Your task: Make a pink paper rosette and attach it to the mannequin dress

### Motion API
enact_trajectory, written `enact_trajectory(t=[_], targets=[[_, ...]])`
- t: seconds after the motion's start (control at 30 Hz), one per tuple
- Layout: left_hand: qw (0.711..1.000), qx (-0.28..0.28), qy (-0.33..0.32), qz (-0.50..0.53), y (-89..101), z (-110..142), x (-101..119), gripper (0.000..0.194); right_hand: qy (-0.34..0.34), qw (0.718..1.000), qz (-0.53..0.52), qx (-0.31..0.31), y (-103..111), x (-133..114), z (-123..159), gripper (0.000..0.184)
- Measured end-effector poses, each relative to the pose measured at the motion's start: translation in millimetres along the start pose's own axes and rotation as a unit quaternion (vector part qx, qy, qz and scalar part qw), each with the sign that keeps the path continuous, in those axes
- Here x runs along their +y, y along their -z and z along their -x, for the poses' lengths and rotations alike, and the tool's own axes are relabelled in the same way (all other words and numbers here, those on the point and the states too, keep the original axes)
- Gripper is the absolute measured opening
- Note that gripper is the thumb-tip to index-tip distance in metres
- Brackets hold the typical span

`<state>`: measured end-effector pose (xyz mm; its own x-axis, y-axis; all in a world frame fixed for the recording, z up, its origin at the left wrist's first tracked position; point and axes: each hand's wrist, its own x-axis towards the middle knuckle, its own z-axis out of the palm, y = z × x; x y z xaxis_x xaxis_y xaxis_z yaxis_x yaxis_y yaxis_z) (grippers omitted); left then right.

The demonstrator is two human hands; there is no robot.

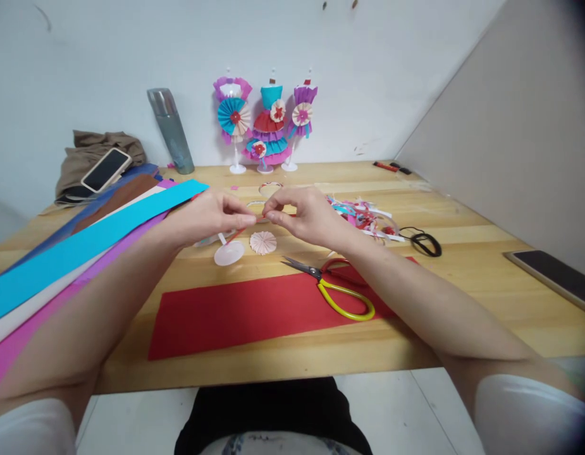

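Observation:
My left hand (214,212) and my right hand (308,215) meet above the middle of the table, each with thumb and fingers pinched. Between their fingertips runs a thin red strip (262,220), and one end slants down below my left hand. Just under the hands lie a pale pink pleated paper rosette (263,242) and a white stand with a round base (229,253). Nearer to me, scissors (315,272) with one yellow and one red handle rest, blades slightly apart, on a sheet of red paper (226,316). My right forearm hides part of that sheet.
Long coloured paper sheets (97,237) lie at the left beneath my forearm. Three paper-dressed mini mannequins (272,126) and a bottle (171,133) stand by the wall. Paper scraps (363,218), a black cord (425,243) and a phone (553,275) are on the right.

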<state>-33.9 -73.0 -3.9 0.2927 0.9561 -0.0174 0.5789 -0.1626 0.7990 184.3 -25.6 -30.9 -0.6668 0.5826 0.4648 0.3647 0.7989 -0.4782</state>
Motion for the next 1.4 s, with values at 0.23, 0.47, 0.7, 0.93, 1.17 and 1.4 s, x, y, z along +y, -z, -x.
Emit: enact_trajectory(t=[0.23,0.47,0.7,0.93,1.17,1.4], targets=[[0.989,-0.085,0.053,0.106,-11.5,0,-2,0.023,-0.011,1.0,0.01,0.0,3,-2,3,0.015],[0.993,-0.033,0.026,0.114,-12.5,1,-6,0.033,0.03,0.999,0.012,0.011,-1,0,3,0.017],[0.981,-0.006,0.038,0.191,-20.0,-2,-9,0.023,0.05,0.996,-0.053,0.048,-10,6,3,0.013],[0.94,0.058,0.048,0.333,-16.6,-7,-11,0.021,-0.095,0.965,-0.244,-0.017,-15,11,1,0.007],[0.924,0.026,0.05,0.379,-17.4,-9,-15,0.019,-0.161,0.924,-0.348,-0.019,-20,19,0,0.024],[0.935,-0.004,0.034,0.353,-16.8,-9,-19,0.025,-0.203,0.864,-0.459,-0.043,-19,18,2,0.033]])
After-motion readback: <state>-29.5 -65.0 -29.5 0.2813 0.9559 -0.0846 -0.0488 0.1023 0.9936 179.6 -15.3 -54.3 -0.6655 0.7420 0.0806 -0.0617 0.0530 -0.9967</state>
